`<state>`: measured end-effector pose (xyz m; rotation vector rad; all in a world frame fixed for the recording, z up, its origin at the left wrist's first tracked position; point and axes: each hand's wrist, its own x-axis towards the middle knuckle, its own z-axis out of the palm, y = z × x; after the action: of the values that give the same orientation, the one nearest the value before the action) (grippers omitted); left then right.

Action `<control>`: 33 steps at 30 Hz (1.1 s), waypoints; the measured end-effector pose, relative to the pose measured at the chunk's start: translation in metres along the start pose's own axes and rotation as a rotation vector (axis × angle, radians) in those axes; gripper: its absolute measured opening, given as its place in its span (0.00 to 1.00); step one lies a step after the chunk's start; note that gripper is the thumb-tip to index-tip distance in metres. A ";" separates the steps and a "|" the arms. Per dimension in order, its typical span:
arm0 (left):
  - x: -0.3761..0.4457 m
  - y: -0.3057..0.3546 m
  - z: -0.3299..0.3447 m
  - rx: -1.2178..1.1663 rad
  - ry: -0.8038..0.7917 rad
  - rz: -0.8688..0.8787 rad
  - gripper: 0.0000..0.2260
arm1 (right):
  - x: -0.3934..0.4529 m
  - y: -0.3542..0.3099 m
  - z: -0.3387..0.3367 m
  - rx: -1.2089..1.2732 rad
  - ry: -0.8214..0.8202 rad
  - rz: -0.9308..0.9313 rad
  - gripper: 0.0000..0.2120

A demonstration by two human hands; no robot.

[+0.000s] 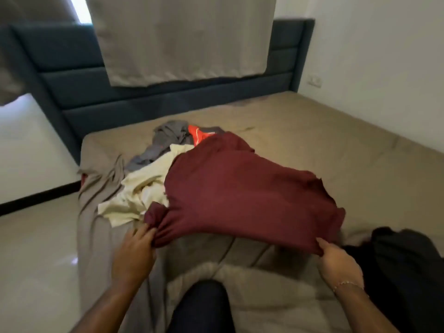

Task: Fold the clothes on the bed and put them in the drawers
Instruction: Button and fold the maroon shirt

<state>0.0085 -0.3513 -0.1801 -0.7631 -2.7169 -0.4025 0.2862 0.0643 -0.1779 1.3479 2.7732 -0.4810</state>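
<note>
On the left of the bed (324, 131) we see a cream garment (144, 186) and grey clothes (168, 135) heaped unfolded. Our left hand (135, 253) pinches one near corner of the maroon shirt (240, 195), our right hand (336, 263) the other. We judge we are spreading it to fold; next we lay it flat, clear of the heap.

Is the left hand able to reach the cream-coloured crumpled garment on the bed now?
Probably not right away: the left hand is gripping the corner of the dark red garment. The cream-coloured crumpled garment lies close beyond it, uncovered, so it looks reachable after letting go.
</note>
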 end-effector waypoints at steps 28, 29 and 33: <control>0.032 0.041 0.081 -0.340 -0.607 -0.532 0.24 | -0.094 0.027 0.102 -0.408 -0.167 -0.354 0.37; 0.032 0.041 0.087 -0.312 -0.594 -0.560 0.20 | -0.091 0.027 0.104 -0.417 -0.232 -0.318 0.34; 0.029 0.020 0.092 -0.316 -0.410 -0.816 0.18 | -0.086 0.044 0.116 -0.290 -0.275 -0.176 0.33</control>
<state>-0.0224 -0.2906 -0.2507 0.2999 -3.3017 -0.9474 0.3605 -0.0092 -0.2869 0.9082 2.6164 -0.2337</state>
